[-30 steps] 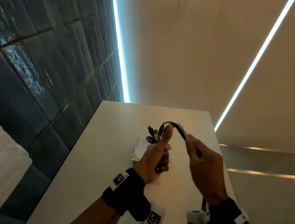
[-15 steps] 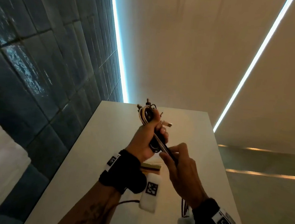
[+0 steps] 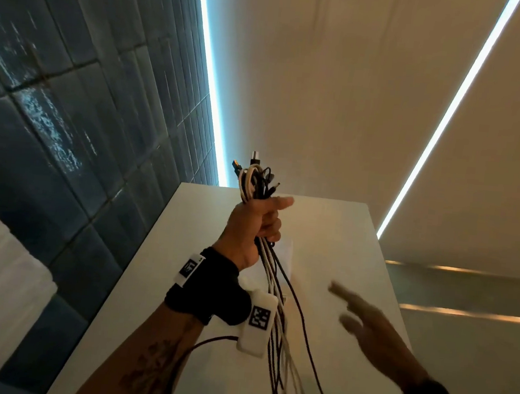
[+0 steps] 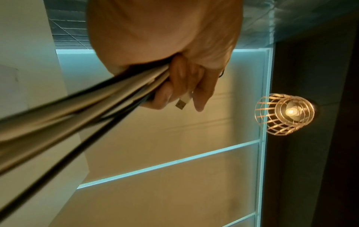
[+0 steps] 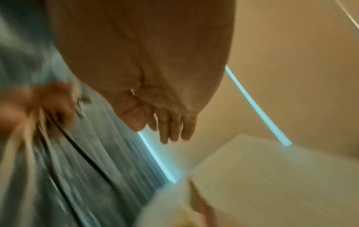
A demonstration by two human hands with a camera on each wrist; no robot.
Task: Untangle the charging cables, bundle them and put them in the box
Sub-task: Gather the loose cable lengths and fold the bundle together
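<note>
left hand point(image 3: 251, 227) raised higher with cables point(image 3: 278, 292), right hand point(image 3: 376, 329) let go, fingers now spread

No legible text, apparently.

One bunch of charging cables point(image 3: 272, 279) (strand count unclear), two hands.

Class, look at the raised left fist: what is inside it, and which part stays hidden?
The left hand grips white and black charging cables; plugs stick out above, strands hang below. The stretch inside the fist is covered. The right hand holds nothing.
</note>
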